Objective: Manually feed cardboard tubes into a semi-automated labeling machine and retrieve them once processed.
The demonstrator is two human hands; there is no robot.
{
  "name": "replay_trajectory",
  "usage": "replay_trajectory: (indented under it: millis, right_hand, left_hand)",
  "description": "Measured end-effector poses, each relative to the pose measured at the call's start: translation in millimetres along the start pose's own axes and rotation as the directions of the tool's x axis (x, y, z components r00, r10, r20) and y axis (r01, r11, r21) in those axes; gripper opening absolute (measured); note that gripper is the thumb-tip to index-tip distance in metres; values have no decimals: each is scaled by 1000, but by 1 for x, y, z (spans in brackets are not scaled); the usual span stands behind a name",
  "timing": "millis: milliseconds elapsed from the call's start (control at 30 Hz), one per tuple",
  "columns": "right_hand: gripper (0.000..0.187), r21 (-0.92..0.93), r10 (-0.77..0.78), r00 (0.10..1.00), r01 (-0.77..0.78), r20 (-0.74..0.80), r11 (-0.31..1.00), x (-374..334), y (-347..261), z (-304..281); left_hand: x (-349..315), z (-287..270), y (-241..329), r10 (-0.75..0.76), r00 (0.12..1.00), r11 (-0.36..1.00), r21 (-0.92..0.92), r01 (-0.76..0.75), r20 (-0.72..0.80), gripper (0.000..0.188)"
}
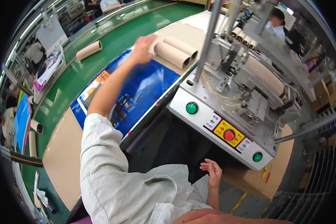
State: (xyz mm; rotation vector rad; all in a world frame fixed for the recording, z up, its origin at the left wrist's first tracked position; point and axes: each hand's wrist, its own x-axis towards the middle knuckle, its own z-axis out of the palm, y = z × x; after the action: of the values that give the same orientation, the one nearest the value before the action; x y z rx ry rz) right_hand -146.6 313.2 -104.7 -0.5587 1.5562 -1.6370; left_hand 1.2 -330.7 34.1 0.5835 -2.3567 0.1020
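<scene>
My left arm stretches forward over a blue printed sheet [153, 80]. At its end my left hand [142, 50], smeared by motion, is beside the near ends of two beige cardboard tubes [171, 55]. Whether its fingers touch a tube is unclear. The tubes lie side by side on a beige board [192, 35], their dark hollow ends facing right. Close to my body, below the machine's front edge, my right hand [212, 173] is held with loosely bent fingers apart and nothing in it.
A metal machine [231, 100] with green buttons and a red stop button stands at the right, a cardboard tube [265, 74] lying in it. More tubes [89, 50] rest on the green conveyor belt [119, 31]. A person [277, 24] is beyond the machine.
</scene>
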Motion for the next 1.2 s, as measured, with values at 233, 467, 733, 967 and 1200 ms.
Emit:
replay_trajectory:
  millis: [233, 467, 733, 967, 1200]
  right_hand:
    - [33, -119, 166, 981, -153, 100, 981, 16, 10, 37]
    - [35, -394, 303, 942, -228, 141, 890, 30, 15, 67]
    - [39, -686, 348, 912, -113, 215, 719, 42, -1, 95]
    - [42, -745, 321, 886, 41, 335, 665, 39, -1, 93]
    - [41, -650, 140, 915, 155, 378, 744, 34, -11, 68]
  left_hand:
    - [-143, -78, -219, -651, 750, 534, 628, 566, -122, 88]
    - [-159, -71, -301, -668, 695, 337, 724, 601, -266, 84]
    - [-193, -54, -338, -542, 812, 382, 797, 468, -217, 82]
    - [-152, -137, -269, -547, 837, 518, 771, 370, -34, 68]
    - [-143, -147, -269, -716, 698, 462, 745, 481, -6, 68]
